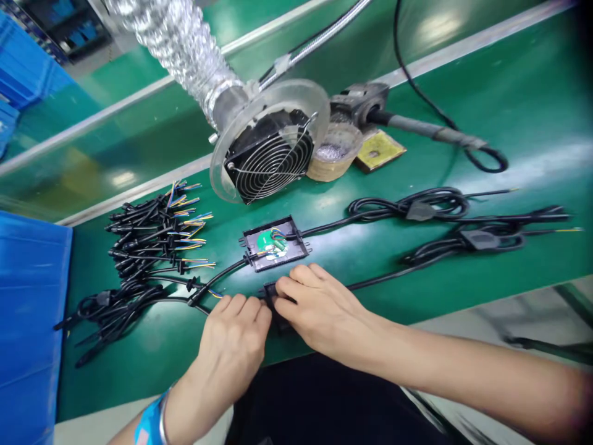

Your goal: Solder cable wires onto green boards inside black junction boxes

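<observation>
Left hand (236, 337): fingers curled at the lower box (280, 324); hold hidden, cannot tell. Right hand (320, 309): grasping that box, lower centre of frame. Step, by my judgement: seating a cable (178, 300) at its left end; next move calls for steady pressure. Upper box (295, 246), centre: open, wired board (265, 240) inside. Fan (273, 164): upper centre.

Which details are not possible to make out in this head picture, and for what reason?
In the head view:
Lower black case: largely hidden by the left hand and right hand.
Ends of the left hand's fingers: hidden beneath the hand itself.
Silver hose: upper end cut off by the top edge.
Lower blue bin: cut off by the left edge.
</observation>
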A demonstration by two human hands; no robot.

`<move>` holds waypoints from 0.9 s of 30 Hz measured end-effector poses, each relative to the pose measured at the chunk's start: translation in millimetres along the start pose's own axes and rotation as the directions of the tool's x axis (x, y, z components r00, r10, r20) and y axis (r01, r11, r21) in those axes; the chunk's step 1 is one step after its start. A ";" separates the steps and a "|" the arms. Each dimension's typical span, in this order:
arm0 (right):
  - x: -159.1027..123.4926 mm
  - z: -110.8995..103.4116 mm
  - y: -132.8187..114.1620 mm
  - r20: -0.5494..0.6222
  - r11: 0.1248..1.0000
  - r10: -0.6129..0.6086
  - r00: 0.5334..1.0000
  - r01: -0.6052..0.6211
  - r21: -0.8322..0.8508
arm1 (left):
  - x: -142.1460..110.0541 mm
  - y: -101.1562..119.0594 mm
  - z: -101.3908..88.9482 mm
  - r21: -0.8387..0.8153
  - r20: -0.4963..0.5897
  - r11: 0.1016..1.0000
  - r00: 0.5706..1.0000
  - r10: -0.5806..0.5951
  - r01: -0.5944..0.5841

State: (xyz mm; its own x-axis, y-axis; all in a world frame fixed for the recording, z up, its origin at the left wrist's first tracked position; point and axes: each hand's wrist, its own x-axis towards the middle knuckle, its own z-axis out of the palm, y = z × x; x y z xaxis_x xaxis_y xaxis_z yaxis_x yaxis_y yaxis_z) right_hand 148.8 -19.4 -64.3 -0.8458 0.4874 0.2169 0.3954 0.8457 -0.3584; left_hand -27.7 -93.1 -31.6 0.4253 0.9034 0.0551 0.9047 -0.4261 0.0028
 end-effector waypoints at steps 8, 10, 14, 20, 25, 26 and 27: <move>-23.1 -20.9 7.5 -0.149 0.998 0.008 0.989 0.001 0.059 | -22.2 2.5 -2.9 -0.176 -0.151 0.978 0.978 -0.143 0.116; -26.6 -19.9 3.9 -0.119 1.000 0.003 0.993 -0.006 -0.021 | -22.9 6.5 0.7 -0.213 -0.143 0.969 0.977 -0.158 0.125; -20.7 -17.5 -4.5 -0.052 0.984 -0.011 0.999 0.002 -0.176 | -18.4 6.6 10.7 -0.284 -0.149 0.945 0.966 -0.213 0.165; -12.2 -14.9 -25.7 -0.102 0.977 0.011 0.995 -0.032 -0.209 | -15.8 -0.8 15.0 -0.317 -0.158 0.937 0.966 -0.206 0.148; -14.6 3.1 -40.4 -0.116 0.984 0.080 0.990 -0.097 -0.149 | -17.2 -2.7 19.4 -0.287 -0.157 0.956 0.981 -0.114 0.066; -16.0 6.4 -41.2 -0.115 0.984 0.086 0.990 -0.102 -0.146 | -17.7 -2.4 20.2 -0.278 -0.161 0.959 0.982 -0.098 0.050; -17.5 8.6 -41.4 -0.117 0.984 0.087 0.989 -0.103 -0.146 | -18.1 -2.3 20.5 -0.267 -0.167 0.963 0.982 -0.086 0.039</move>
State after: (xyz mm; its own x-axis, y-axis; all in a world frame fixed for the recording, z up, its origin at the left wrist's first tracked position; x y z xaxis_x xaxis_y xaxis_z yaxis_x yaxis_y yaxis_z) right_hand 144.1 -64.8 -61.1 -0.7608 0.5808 0.2897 0.5287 0.8135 -0.2424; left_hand -36.9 -107.5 -53.1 0.3360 0.9158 0.2202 0.8806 -0.3884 0.2716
